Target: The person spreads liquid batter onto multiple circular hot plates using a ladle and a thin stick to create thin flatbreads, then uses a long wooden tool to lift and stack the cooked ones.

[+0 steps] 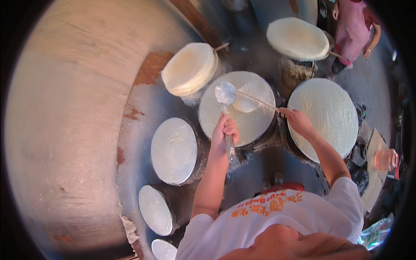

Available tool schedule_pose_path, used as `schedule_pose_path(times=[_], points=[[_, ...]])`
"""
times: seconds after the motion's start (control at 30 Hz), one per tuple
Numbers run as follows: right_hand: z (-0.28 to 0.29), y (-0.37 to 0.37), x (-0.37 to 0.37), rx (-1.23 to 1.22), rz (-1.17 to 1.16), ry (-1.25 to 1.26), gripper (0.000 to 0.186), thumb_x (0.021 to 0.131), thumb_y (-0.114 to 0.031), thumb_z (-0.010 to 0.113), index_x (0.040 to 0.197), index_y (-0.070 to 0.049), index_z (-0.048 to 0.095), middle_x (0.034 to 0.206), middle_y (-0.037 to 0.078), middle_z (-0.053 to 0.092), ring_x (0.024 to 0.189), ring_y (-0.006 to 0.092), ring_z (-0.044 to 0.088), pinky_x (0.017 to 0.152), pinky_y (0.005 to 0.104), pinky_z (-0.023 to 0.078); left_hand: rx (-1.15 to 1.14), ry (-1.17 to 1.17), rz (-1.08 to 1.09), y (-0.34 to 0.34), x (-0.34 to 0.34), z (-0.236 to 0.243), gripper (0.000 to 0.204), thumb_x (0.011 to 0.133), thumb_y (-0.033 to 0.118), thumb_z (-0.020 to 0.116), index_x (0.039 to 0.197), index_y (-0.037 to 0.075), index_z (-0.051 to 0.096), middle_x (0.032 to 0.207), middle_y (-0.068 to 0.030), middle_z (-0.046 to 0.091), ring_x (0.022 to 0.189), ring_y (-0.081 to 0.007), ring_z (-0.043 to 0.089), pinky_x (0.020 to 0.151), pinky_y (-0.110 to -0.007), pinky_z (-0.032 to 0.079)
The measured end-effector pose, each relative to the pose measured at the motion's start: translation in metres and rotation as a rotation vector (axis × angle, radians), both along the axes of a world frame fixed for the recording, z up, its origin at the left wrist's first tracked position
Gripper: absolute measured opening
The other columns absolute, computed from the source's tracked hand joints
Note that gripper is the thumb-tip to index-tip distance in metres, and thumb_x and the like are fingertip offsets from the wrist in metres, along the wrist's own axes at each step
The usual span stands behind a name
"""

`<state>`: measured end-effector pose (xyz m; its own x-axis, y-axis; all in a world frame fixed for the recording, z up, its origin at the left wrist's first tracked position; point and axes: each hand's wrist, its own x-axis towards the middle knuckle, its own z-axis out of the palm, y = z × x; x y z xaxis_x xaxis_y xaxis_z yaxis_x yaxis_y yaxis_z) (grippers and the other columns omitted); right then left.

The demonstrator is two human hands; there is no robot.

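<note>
My left hand (225, 131) is closed round the handle of a metal ladle (225, 92), whose round bowl looks pale with batter. The bowl hangs over a large round griddle (216, 125) in front of me. In my right hand (298, 120) is a thin stick (258, 100), gripped by one end. Its far end reaches left across the griddle to the ladle's bowl; whether the two touch, I cannot tell. Under the stick, a patch of white batter (253, 96) lies on the griddle. Just right of my right hand is another griddle (325, 117) covered with a pale layer.
More round griddles with pale surfaces (174, 151) curve down the left side. Tall stacks of thin flatbreads (190, 71) (298, 39) stand beyond. A curved wall (73, 130) fills the left. Another person (353, 28) stands far right. A pinkish clear jar (385, 160) sits on cardboard.
</note>
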<state>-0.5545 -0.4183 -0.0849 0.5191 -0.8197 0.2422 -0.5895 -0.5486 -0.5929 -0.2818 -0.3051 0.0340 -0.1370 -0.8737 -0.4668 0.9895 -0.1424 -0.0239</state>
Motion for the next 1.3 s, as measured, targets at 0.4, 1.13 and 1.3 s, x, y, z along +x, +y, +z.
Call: schedule_pose_path(times=[0.4,1.13,1.3], points=[[0.010,0.081,-0.024,0.519,-0.309,-0.185,0.032,0.087,-0.010,0.046,0.117,-0.011,0.056,0.081,0.014,0.063,0.063,0.0232,0.059,0.060,0.0364,0.047,-0.009,-0.136,0.113,-0.014,-0.005,-0.032,0.015,0.089,0.010,0.052,0.080,0.015,0.041,0.060,0.0048,0.036,0.045,-0.0041,0.035,0.039,-0.018,0.036],[-0.008,-0.007,0.008,0.698,0.368,0.133,0.025,0.090,-0.019,0.049,0.104,-0.004,0.062,0.083,0.007,0.063,0.087,0.0166,0.052,0.083,0.0302,0.040,-0.672,0.545,0.699,0.130,-0.113,-0.005,0.034,0.093,0.026,0.044,0.065,0.007,0.041,0.046,0.0048,0.035,0.031,-0.0043,0.034,0.028,-0.019,0.033],[-0.023,0.004,-0.006,0.724,0.909,0.013,0.031,0.076,0.003,0.057,0.107,0.000,0.063,0.086,0.005,0.062,0.072,0.0092,0.053,0.070,0.0233,0.045,-0.923,0.073,0.896,0.286,-0.171,0.007,0.020,0.093,0.032,0.046,0.100,0.014,0.039,0.048,0.0015,0.040,0.030,-0.0073,0.039,0.027,-0.021,0.037]])
